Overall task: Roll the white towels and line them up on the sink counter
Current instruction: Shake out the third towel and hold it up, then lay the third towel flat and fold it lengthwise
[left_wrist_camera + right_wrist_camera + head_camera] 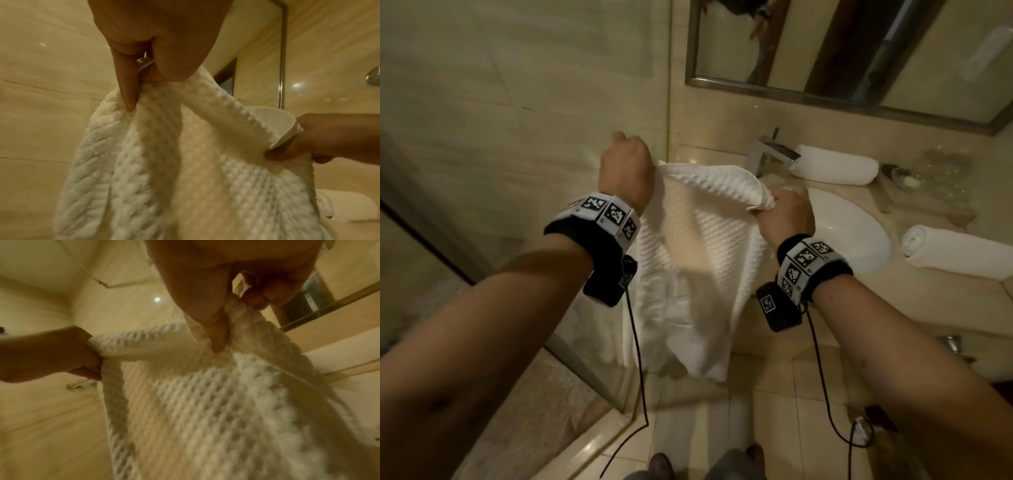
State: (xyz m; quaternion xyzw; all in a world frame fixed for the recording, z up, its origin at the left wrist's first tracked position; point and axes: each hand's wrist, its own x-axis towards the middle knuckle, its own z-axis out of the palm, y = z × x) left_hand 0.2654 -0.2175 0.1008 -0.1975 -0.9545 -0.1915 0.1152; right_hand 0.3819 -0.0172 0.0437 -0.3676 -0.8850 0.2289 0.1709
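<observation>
The sink counter point(842, 291) fills the right half of the head view, its basin point(859, 236) at centre right. In the middle of the frame hangs the waffle towel point(688, 260), unrolled, its top edge stretched between my fists and its lower end drooping toward the floor tiles at bottom centre. Two rolled towels already lie on the counter: the far roll point(835, 164) at upper right beside the faucet point(767, 154), the near roll point(959, 253) at the right edge, well apart from each other. My left hand point(626, 168) grips one upper corner at centre left, fingers curled tight round bunched cloth; my right hand point(784, 216) pinches the other corner just above the basin. I judge this is the spreading step for a third towel. Next I need to square it, fold it narrower, lay it flat on the counter, then roll.
</observation>
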